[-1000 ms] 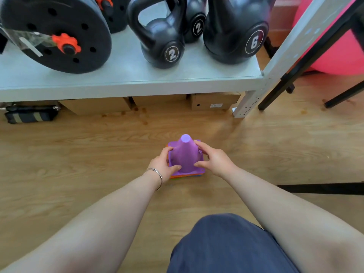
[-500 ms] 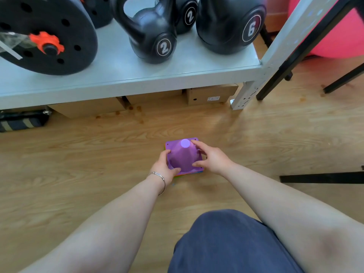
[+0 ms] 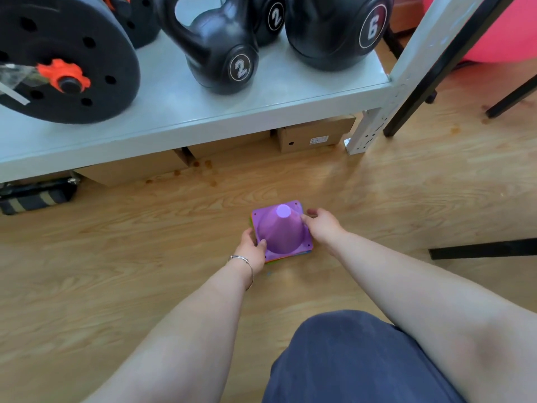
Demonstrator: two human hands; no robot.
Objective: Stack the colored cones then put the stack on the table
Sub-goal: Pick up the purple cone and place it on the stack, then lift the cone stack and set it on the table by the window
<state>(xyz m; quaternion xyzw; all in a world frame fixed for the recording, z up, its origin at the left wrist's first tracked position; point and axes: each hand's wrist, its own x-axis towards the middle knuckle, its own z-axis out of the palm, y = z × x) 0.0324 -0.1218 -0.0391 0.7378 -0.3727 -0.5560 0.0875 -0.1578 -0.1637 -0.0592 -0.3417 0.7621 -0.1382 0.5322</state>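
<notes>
A stack of colored cones point(image 3: 281, 232) stands on the wooden floor, a purple cone on top, with orange, green and blue base edges peeking out beneath. My left hand point(image 3: 252, 248) grips the stack's left base edge, thumb on the purple base. On the opposite side my right hand point(image 3: 321, 225) holds the right edge, fingers against the cone's side.
A grey shelf point(image 3: 203, 112) just beyond carries kettlebells point(image 3: 220, 56) and a black weight plate point(image 3: 64, 62). Cardboard boxes point(image 3: 313, 135) sit under it. A shelf post point(image 3: 374, 126), black bars point(image 3: 482, 248) and a pink ball point(image 3: 499, 30) are to the right. My knee point(image 3: 357, 362) is below.
The view has tilted to look more steeply down on the stack. Both hands have slid from the cone's sides down to the base edges.
</notes>
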